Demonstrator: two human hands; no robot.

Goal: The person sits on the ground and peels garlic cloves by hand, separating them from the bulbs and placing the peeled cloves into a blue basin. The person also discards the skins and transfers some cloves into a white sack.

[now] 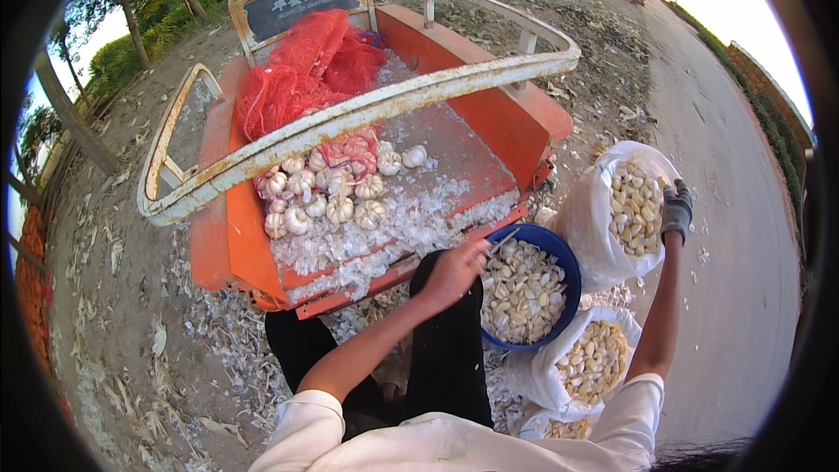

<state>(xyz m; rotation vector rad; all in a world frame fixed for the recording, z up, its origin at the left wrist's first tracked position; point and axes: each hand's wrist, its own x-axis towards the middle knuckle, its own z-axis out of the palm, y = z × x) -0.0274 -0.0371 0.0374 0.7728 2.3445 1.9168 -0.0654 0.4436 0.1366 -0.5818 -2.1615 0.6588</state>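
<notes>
My bare left hand (457,270) is above my knee at the left rim of a blue basin (569,278), closed around a small knife (503,240) whose blade points over the basin. Inside the basin lie many garlic cloves (524,301). Out to the right, my right hand (676,208), in a dark fingerless-looking glove, is at the right rim of a tall white woven sack (583,229) full of peeled-looking cloves (636,210). Its fingers are partly hidden, and whether they hold anything is unclear. Whole garlic bulbs (341,208) lie on the orange cart bed.
A rusty white rail (367,105) crosses over the orange cart (246,236). Red mesh bags (308,65) lie behind the bulbs. Garlic skins (393,229) cover the bed's near edge. Another white sack of cloves (629,324) stands beside the basin, with a third sack (534,423) nearer me.
</notes>
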